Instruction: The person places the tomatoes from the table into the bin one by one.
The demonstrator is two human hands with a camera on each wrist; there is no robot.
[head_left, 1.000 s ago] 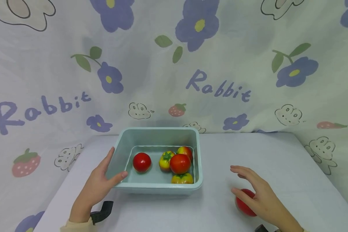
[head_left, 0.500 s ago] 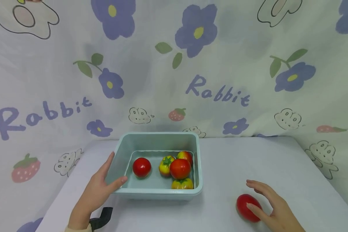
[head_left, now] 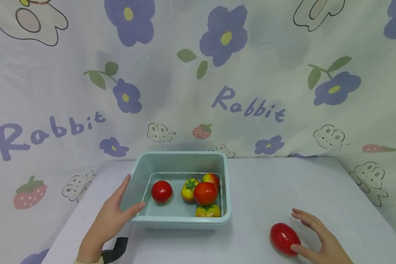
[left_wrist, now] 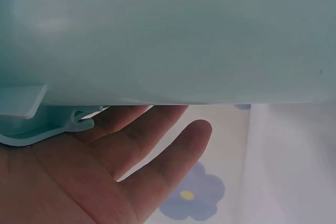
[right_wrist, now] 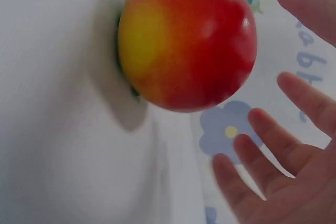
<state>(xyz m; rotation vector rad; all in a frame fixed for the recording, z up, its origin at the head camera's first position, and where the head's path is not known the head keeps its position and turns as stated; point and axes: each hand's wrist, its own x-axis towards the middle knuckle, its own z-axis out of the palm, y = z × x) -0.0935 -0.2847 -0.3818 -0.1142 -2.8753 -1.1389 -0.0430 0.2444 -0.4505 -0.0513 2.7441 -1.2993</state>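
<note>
My left hand (head_left: 110, 216) holds the left side of a pale green plastic bin (head_left: 181, 220), thumb over the rim at the front corner and fingers along the outside. In the left wrist view the fingers (left_wrist: 168, 166) lie beyond the bin wall (left_wrist: 184, 35), partly hidden by it. A glossy red tomato (head_left: 283, 238) lies on the table right of the bin; the right wrist view shows its yellow patch and a bit of green. Just right of this tomato, my right hand (head_left: 323, 238) is spread, holding nothing. Its thumb overlaps the tomato in the head view, but stands apart in the right wrist view.
Inside the bin are a red tomato (head_left: 161, 191) at left and a cluster at right: another red tomato (head_left: 205, 193) and several yellow-red ones (head_left: 190, 190). A white cloth covers the table (head_left: 257, 190). A printed curtain (head_left: 184, 91) hangs behind.
My right hand has moved right and toward me, from over the tomato to its right side, uncovering more of it. The left hand stays on the bin. The head view has tilted slightly up.
</note>
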